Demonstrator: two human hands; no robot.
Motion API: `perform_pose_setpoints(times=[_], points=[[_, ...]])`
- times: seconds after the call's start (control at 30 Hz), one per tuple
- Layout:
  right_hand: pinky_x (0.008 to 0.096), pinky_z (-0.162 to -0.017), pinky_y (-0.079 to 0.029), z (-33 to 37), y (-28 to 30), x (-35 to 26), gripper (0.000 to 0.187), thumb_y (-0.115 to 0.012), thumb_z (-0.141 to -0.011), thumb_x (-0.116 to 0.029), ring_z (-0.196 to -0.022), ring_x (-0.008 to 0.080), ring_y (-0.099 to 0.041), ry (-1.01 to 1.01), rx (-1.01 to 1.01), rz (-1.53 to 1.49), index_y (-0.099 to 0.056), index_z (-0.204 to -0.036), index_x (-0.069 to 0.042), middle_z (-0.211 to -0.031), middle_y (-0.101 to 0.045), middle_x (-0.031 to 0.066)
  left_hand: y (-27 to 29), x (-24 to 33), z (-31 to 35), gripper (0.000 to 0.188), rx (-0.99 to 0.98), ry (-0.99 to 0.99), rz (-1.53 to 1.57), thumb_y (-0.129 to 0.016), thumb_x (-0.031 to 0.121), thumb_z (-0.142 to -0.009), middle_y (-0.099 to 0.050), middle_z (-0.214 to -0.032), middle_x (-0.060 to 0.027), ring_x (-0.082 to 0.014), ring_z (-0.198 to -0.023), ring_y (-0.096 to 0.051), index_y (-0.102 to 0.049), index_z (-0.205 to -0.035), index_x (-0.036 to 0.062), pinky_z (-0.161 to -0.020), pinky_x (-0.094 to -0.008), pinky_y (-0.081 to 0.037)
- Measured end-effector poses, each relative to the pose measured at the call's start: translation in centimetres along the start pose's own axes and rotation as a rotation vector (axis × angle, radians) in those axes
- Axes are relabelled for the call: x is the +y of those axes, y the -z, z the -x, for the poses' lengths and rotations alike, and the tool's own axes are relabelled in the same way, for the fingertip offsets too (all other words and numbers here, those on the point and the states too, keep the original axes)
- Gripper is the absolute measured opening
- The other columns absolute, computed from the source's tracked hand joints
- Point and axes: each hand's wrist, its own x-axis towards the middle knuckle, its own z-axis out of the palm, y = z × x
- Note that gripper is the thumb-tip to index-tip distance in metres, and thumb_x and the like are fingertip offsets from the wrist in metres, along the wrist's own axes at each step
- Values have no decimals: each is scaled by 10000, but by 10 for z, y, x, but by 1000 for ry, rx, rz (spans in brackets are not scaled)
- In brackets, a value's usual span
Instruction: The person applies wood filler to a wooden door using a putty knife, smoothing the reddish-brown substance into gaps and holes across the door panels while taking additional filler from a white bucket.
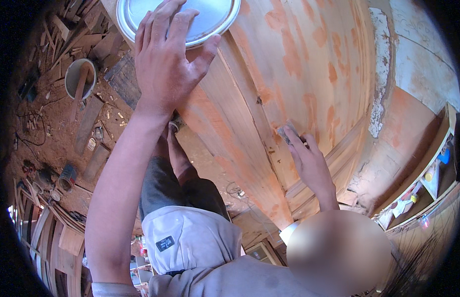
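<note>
Pad (283, 134), small and grey, sits grasped between the fingers and thumb of my right hand (313, 168) in the head view, lying against a wooden panel (299, 94) streaked with orange patches, just to the right of a long groove. My left hand (165, 69) is unclenched, its fingers spread over a round white lid (215, 21) at the upper edge; how firmly they press, I cannot tell. Left of my left forearm, a pale bucket (68, 79) with a wooden stick (81, 81) leaning in it stands on brown ground (49, 116) strewn with wood scraps
</note>
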Motion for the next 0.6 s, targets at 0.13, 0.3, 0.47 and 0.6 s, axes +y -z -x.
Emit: perform_pose_setpoints(times=[0.13,0.3,0.47,0.6], points=[[461,-693,-539,-11,-2,-28,494,-582,-976,-134,-765,390,-633,-116,-26,135,-500,-1449,-253,-978,-539,192,-2,0,0,418,-3,-35,-1,-751,343,-835,-587,-1326,-102,-310,-1226,-551,-643,-1146,86,-1059,-448,-411],[514,-666,-552,-10,3,-31,538,-532,-968,-115,-764,437,-663,-107,-154,223,-424,-1485,-216,-1021,-546,251,5,-1,0,449,-16,5,9,-753,261,-774,-554,-1288,-216,-399,-1230,-519,-595,-1119,21,-1052,-485,-403],[515,-684,-555,-6,3,-33,537,-510,-971,-116,-777,432,-671,-138,-203,257,-413,-1490,-211,-1044,-554,261,5,1,-2,437,-13,4,18,-752,240,-768,-560,-1266,-209,-388,-1222,-524,-598,-1110,17,-1042,-475,-412],[501,-692,-538,6,2,-30,502,-541,-970,-120,-774,437,-646,-165,-234,262,-461,-1461,-190,-975,-543,257,7,1,-2,432,21,9,61,-750,231,-762,-562,-1259,-203,-390,-1218,-523,-602,-1109,20,-1039,-476,-414]])
